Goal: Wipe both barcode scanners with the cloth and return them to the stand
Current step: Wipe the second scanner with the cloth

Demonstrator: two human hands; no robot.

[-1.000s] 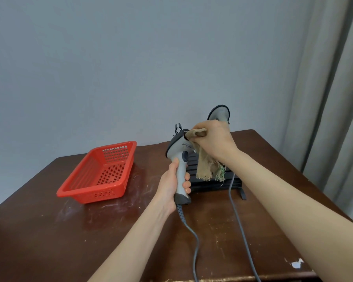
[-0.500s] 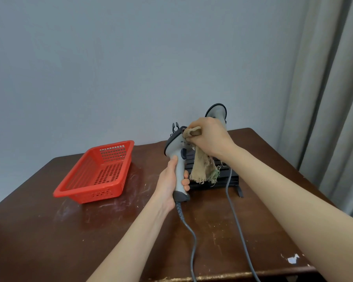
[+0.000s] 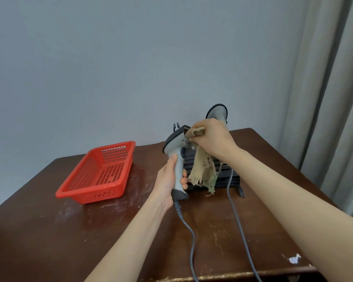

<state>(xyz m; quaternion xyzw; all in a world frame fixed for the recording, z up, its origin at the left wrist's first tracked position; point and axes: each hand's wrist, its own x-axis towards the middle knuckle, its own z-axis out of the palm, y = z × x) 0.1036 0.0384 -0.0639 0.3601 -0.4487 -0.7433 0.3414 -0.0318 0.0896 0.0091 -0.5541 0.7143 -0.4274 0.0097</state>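
While left hand [image 3: 169, 180] wraps the scanner [image 3: 176, 147] grip, holding it upright, right hand [image 3: 212, 137] sits just up-right of it, wrist bent, fingers pinching bunched cloth [image 3: 202, 169] against the scanner head. Cloth tail hangs below right hand. Second scanner [image 3: 217, 111] pokes up behind right hand, over stand [image 3: 224, 176].

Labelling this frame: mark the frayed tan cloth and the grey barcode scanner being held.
frayed tan cloth [image 3: 202, 168], head view, hanging part.
held grey barcode scanner [image 3: 174, 146], head view, side of its head.
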